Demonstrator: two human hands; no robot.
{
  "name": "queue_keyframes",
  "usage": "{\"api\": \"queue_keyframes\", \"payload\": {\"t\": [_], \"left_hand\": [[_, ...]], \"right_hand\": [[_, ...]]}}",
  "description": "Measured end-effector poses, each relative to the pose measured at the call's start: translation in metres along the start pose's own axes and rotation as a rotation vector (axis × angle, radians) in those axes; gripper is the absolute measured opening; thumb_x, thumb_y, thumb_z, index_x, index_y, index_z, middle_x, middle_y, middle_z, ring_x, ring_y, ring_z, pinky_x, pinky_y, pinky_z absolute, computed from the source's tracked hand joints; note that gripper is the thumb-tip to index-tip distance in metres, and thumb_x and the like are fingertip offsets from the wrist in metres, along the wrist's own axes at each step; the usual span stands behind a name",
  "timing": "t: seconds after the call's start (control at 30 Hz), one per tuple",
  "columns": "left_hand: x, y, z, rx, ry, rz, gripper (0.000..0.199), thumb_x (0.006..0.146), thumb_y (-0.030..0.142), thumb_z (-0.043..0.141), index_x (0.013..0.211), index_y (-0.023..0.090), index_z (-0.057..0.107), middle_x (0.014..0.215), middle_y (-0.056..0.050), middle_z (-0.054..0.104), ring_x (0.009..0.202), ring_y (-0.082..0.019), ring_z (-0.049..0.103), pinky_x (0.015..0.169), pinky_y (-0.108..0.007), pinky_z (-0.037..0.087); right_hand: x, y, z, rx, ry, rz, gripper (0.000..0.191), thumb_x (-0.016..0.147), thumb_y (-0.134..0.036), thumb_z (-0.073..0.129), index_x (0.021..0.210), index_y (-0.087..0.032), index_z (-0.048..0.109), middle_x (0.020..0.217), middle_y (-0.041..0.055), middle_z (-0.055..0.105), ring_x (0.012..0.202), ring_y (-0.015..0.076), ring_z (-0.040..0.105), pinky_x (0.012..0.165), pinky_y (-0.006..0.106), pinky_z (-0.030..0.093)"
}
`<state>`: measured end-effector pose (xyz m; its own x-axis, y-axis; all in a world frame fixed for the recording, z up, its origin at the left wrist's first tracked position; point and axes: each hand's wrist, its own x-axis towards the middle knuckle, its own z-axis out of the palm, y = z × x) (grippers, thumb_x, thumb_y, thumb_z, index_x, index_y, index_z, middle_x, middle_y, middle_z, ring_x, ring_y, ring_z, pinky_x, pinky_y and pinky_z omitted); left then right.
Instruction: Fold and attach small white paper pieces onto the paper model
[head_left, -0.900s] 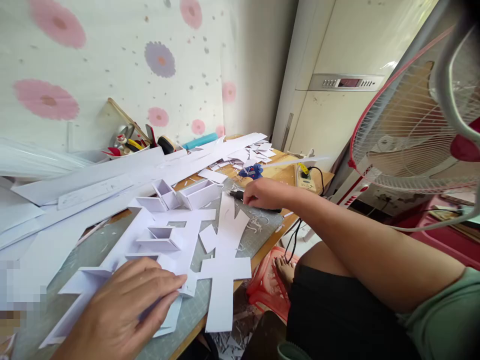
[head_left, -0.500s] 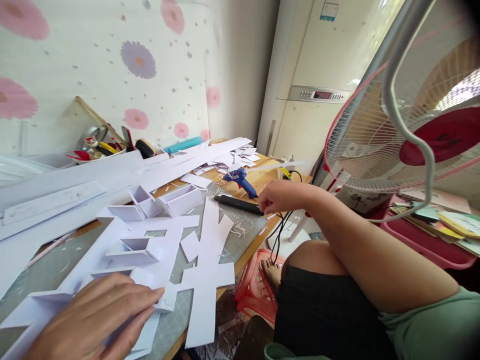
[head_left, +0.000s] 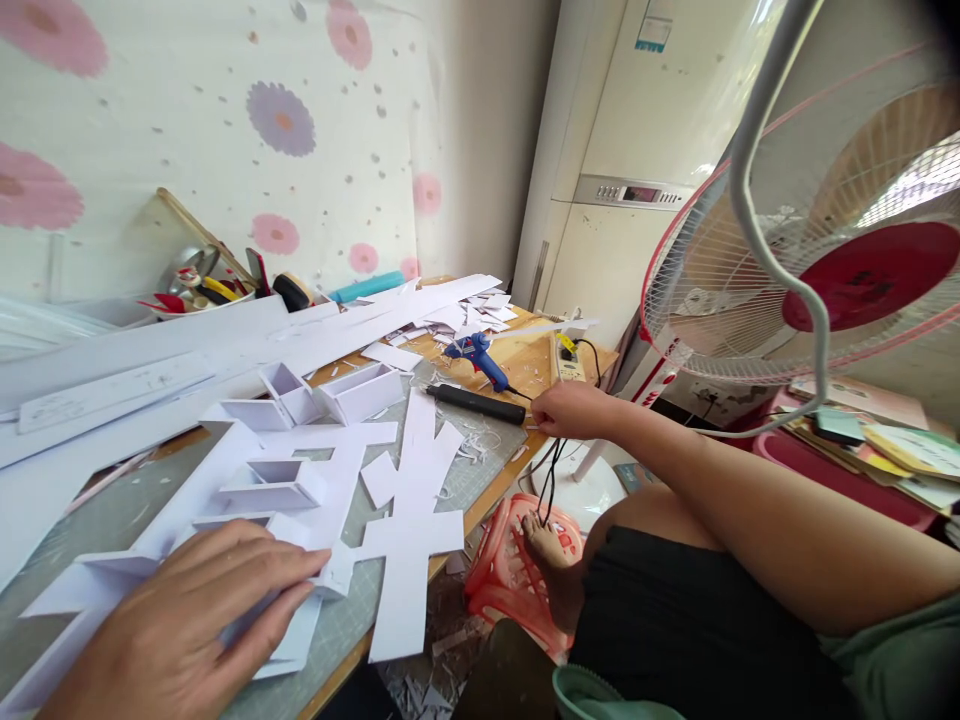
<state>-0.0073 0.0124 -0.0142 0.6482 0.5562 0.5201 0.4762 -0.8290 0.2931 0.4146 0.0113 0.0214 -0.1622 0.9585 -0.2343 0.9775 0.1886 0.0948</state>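
Note:
My left hand (head_left: 191, 610) lies over a white foam-board model (head_left: 259, 440) with small upright box parts. Its fingers and thumb close on the model's near edge; the far fingertips are partly hidden. Beyond the table's right edge, my right hand (head_left: 571, 410) is closed, with a thin black cord (head_left: 519, 391) running into it from the blue hot glue gun (head_left: 478, 360). Just left of that hand, a black pen-like tool (head_left: 478, 404) rests on the grey cutting mat (head_left: 487, 455). A cross-shaped white board piece (head_left: 411, 560) lies beside the model.
Long white board strips (head_left: 337, 335) and scraps (head_left: 469, 305) cover the back of the table. A power strip (head_left: 568, 362) is at its far corner. A fan (head_left: 870, 270) stands right, with a red plastic stool (head_left: 495, 590) below and a tool container (head_left: 202, 300) at back left.
My right hand has moved right, away from the black tool, and the cord now shows between it and the glue gun. My left hand stays on the model; the view has shifted slightly.

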Motion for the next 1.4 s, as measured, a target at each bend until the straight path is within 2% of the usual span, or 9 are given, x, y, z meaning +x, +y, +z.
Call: {"api": "queue_keyframes", "payload": {"t": [0.2, 0.33, 0.47, 0.57, 0.77, 0.93, 1.1, 1.27, 1.4], "left_hand": [[0.021, 0.023, -0.015, 0.040, -0.043, 0.110, 0.011, 0.086, 0.027, 0.063, 0.095, 0.029, 0.070, 0.081, 0.003, 0.073, 0.077, -0.017, 0.065, 0.069, -0.028, 0.052], [0.024, 0.032, -0.015, 0.005, -0.052, 0.080, 0.011, 0.088, 0.024, 0.060, 0.093, 0.026, 0.070, 0.079, 0.001, 0.074, 0.074, -0.017, 0.065, 0.066, -0.029, 0.052], [0.023, 0.032, -0.014, 0.009, -0.065, 0.061, 0.011, 0.087, 0.022, 0.061, 0.093, 0.025, 0.071, 0.080, 0.001, 0.075, 0.076, -0.018, 0.066, 0.069, -0.031, 0.053], [0.024, 0.032, -0.015, 0.005, -0.076, 0.053, 0.013, 0.088, 0.022, 0.060, 0.093, 0.025, 0.071, 0.080, 0.000, 0.075, 0.076, -0.018, 0.066, 0.070, -0.032, 0.052], [0.024, 0.033, -0.015, -0.031, -0.091, 0.043, 0.012, 0.088, 0.021, 0.060, 0.092, 0.025, 0.071, 0.079, 0.000, 0.075, 0.075, -0.017, 0.064, 0.068, -0.032, 0.052], [0.022, 0.031, -0.015, -0.023, -0.114, 0.040, 0.013, 0.088, 0.018, 0.061, 0.094, 0.024, 0.070, 0.081, 0.001, 0.074, 0.077, -0.017, 0.064, 0.071, -0.032, 0.052], [0.022, 0.031, -0.015, -0.026, -0.119, 0.037, 0.013, 0.088, 0.020, 0.060, 0.094, 0.025, 0.071, 0.081, 0.001, 0.074, 0.077, -0.017, 0.064, 0.070, -0.033, 0.052], [0.023, 0.032, -0.015, -0.026, -0.109, 0.044, 0.013, 0.088, 0.020, 0.060, 0.093, 0.025, 0.070, 0.080, 0.001, 0.074, 0.077, -0.017, 0.064, 0.071, -0.033, 0.052], [0.022, 0.030, -0.015, -0.024, -0.120, 0.052, 0.013, 0.089, 0.019, 0.060, 0.095, 0.024, 0.069, 0.080, 0.001, 0.074, 0.077, -0.017, 0.064, 0.071, -0.033, 0.051]], "right_hand": [[-0.013, -0.013, 0.000, 0.109, 0.119, -0.105, 0.012, 0.073, -0.011, 0.054, 0.074, -0.017, 0.064, 0.079, 0.0050, 0.068, 0.069, 0.0155, 0.058, 0.062, 0.026, 0.037], [-0.013, -0.055, -0.006, 0.559, 0.260, -0.412, 0.010, 0.074, -0.008, 0.056, 0.074, -0.017, 0.062, 0.073, 0.0005, 0.065, 0.063, 0.0104, 0.054, 0.062, 0.021, 0.042], [0.001, -0.110, -0.001, 0.779, 0.165, -0.734, 0.015, 0.074, -0.002, 0.058, 0.080, -0.015, 0.066, 0.076, 0.0006, 0.065, 0.065, 0.0093, 0.055, 0.063, 0.019, 0.044], [0.014, -0.138, 0.004, 0.813, 0.076, -0.855, 0.021, 0.076, 0.002, 0.059, 0.086, -0.012, 0.070, 0.086, 0.0041, 0.068, 0.071, 0.0094, 0.059, 0.068, 0.019, 0.046], [0.031, -0.163, 0.003, 0.711, 0.069, -0.832, 0.016, 0.080, -0.003, 0.064, 0.088, -0.014, 0.072, 0.089, 0.0042, 0.070, 0.078, 0.0119, 0.061, 0.075, 0.021, 0.045], [0.035, -0.175, 0.001, 0.572, 0.100, -0.782, 0.013, 0.082, -0.008, 0.063, 0.090, -0.013, 0.071, 0.088, 0.0057, 0.070, 0.079, 0.0152, 0.059, 0.071, 0.024, 0.041], [0.034, -0.178, -0.001, 0.437, 0.115, -0.704, 0.009, 0.083, -0.016, 0.064, 0.088, -0.015, 0.071, 0.087, 0.0063, 0.069, 0.077, 0.0166, 0.057, 0.065, 0.025, 0.035], [0.032, -0.178, 0.003, 0.466, 0.099, -0.644, 0.008, 0.081, -0.019, 0.064, 0.085, -0.018, 0.070, 0.087, 0.0038, 0.069, 0.076, 0.0162, 0.057, 0.061, 0.026, 0.032], [0.030, -0.181, 0.008, 0.469, 0.168, -0.603, 0.010, 0.079, -0.018, 0.061, 0.082, -0.018, 0.070, 0.084, 0.0035, 0.070, 0.074, 0.0164, 0.057, 0.060, 0.027, 0.031]]}}
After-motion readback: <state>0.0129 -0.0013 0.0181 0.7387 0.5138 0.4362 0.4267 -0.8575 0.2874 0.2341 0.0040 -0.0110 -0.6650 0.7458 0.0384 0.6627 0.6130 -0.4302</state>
